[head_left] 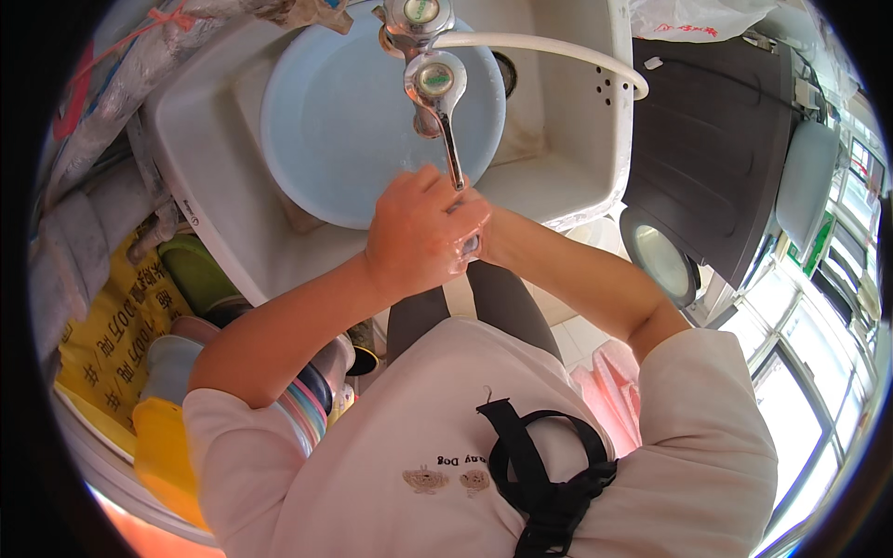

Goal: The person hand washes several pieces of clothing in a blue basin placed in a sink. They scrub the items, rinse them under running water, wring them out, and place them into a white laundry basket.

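My left hand (411, 234) and my right hand (481, 220) are clasped together in front of the sink's near edge. Their skin looks wet, with a soapy sheen on the knuckles. A small greyish patch shows between the fingers; whether it is an object or a film of suds I cannot tell. Just beyond the hands is the tip of a chrome faucet lever (450, 150); contact with it cannot be judged. Under the faucet (418, 24) a round light-blue plastic basin (328, 125) sits in the white sink (579, 188).
A white hose (551, 43) runs from the faucet over the sink's right rim. To the right is a dark-topped appliance (704, 146) with a round door (656, 258). Stacked basins and a yellow container (164, 446) stand at left. Pink cloth (614, 390) hangs low right.
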{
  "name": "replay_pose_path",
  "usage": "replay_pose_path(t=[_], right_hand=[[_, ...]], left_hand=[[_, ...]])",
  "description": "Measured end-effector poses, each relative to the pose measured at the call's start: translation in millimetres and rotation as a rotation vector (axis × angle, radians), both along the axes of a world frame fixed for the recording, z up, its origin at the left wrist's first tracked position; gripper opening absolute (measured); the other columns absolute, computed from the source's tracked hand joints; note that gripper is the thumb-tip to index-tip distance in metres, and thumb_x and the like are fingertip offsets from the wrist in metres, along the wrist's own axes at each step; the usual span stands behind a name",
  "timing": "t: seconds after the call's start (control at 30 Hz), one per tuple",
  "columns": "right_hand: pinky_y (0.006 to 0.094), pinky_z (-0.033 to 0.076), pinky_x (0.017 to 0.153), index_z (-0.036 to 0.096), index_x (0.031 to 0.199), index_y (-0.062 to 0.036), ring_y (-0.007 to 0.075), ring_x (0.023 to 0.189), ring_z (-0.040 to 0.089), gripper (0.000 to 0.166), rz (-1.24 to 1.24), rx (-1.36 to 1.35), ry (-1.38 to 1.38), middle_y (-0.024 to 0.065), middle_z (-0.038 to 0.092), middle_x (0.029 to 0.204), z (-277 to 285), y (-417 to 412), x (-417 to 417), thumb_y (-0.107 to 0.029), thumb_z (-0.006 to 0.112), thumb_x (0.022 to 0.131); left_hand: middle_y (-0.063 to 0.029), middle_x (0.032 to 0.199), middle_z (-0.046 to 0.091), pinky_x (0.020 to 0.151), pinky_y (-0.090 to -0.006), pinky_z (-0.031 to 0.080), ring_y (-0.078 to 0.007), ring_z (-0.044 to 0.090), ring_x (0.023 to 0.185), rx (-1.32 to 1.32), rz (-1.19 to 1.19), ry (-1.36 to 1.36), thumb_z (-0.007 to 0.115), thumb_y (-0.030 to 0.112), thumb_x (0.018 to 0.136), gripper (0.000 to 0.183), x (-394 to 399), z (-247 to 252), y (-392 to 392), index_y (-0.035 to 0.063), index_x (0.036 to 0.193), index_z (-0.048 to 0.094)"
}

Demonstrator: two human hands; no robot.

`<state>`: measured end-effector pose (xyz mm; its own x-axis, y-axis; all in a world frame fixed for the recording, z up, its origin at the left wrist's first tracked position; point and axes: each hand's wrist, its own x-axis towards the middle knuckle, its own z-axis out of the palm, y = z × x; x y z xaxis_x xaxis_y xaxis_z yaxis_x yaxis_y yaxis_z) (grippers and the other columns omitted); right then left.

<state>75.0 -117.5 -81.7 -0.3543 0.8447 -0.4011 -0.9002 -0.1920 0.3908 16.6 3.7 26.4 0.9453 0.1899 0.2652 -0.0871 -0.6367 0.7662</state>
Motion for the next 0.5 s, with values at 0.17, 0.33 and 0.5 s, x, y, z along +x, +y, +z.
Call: replay_pose_path(t=[0.17, 0.33, 0.5], right_hand=[[0.0313, 0.052, 0.061, 0.059, 0.099, -0.0089, 0.0174, 0.077, 0.063, 0.014, 0.314, 0.161, -0.413, 0.0041, 0.061, 0.09, 25.3, -7.1, 11.3, -0.019, 0.058, 0.089], [0.0308, 0.052, 0.061, 0.06, 0.101, -0.0094, 0.0171, 0.08, 0.063, 0.017, 0.533, 0.357, -1.049, 0.0035, 0.062, 0.091, 22.5, -8.4, 4.3, -0.022, 0.061, 0.089], [0.0313, 0.053, 0.069, 0.059, 0.105, -0.0095, 0.0187, 0.086, 0.063, 0.023, 0.41, -0.379, -0.654, 0.004, 0.062, 0.096, 52.3, 20.2, 17.6, -0.028, 0.062, 0.091]], left_hand=[[-0.0001, 0.079, 0.048, 0.056, -0.0335, 0.038, -0.0202, 0.05, 0.072, 0.039, -0.097, 0.052, 0.076, 0.009, 0.045, 0.034, -6.0, 13.0, 3.2, 0.0173, 0.073, 0.058], [-0.001, 0.079, 0.047, 0.055, -0.0335, 0.038, -0.0207, 0.05, 0.072, -0.002, -0.135, 0.029, 0.074, 0.008, 0.048, 0.03, -14.0, 13.0, 1.6, 0.0165, 0.072, 0.057], [-0.0013, 0.082, 0.052, 0.056, -0.0347, 0.042, -0.0218, 0.053, 0.072, -0.148, -0.034, 0.033, 0.075, 0.003, 0.059, 0.029, -17.0, -15.0, 3.5, 0.0122, 0.08, 0.057]])
